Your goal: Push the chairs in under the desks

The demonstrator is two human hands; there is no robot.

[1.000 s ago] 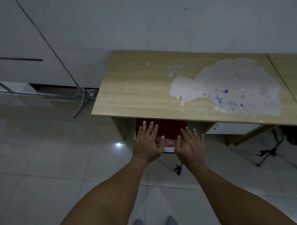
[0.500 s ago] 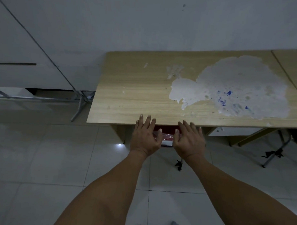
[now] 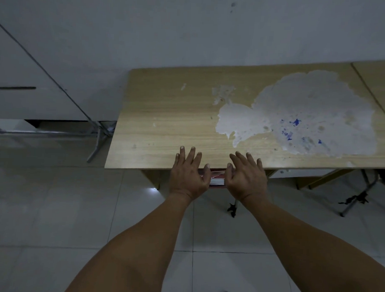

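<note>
Under desk [image 3: 166, 123]: chair [image 3: 216, 181] between hands.

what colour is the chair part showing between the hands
Red, a sliver of the chair at the desk edge, in the head view.

The red chair [image 3: 216, 179] has slid further under the desk [image 3: 166, 123] (only a sliver shows); both hands followed.

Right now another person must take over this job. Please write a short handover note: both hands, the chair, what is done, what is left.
Left hand and right hand: open, fingers straight, pressing on the red chair.
Chair: almost fully under the wooden desk; only a thin red strip shows between the hands.
Done: this chair is nearly in.
Left: finish the push, then check the next desk on the right.
</note>
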